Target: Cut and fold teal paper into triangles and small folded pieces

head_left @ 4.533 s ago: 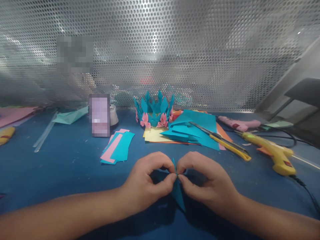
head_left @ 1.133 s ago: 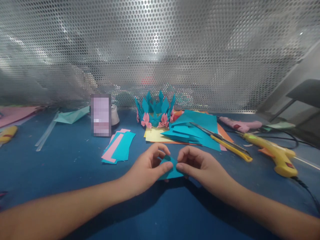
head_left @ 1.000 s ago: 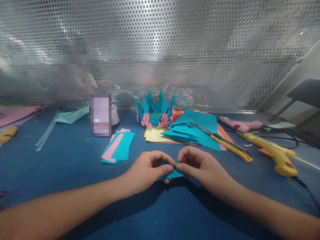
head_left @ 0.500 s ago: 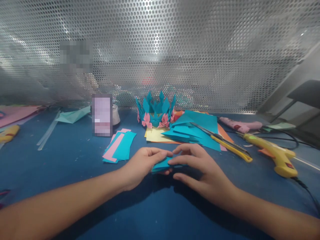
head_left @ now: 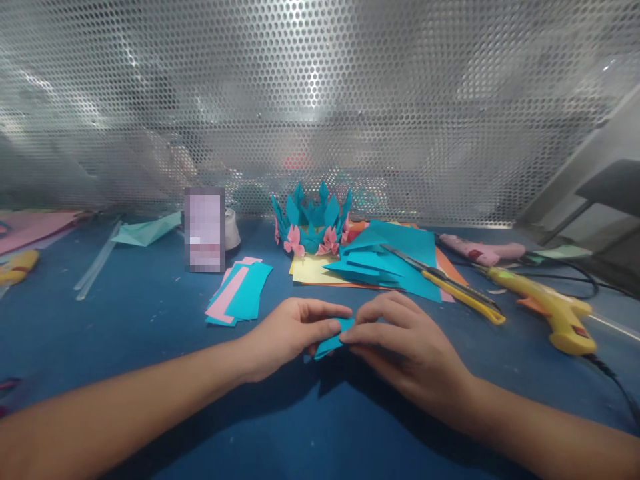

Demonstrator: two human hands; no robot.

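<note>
A small folded piece of blue paper [head_left: 330, 343] is held between my two hands, just above the table. My left hand [head_left: 295, 337] grips its left side, thumb on top. The thumb and fingertips of my right hand [head_left: 405, 340] pinch its right edge, hiding that end. Beyond my hands stands a blue paper crown [head_left: 311, 223] with pink folded pieces round its base. Blue and pink paper strips [head_left: 245, 293] lie in a loose pile past my left hand. Behind my right hand rests a stack of blue paper [head_left: 390, 250].
A yellow utility knife [head_left: 465, 297] lies on the blue paper at the right. Farther right are a yellow glue gun [head_left: 545, 303] with its cord and a pink glue gun [head_left: 480, 250]. A phone [head_left: 205, 230] stands upright at left, before a perforated metal panel [head_left: 425, 100].
The blue paper has turned and tilted between my hands. My right fingers, spread around it before, have closed on its right edge. My left thumb has shifted slightly right.
</note>
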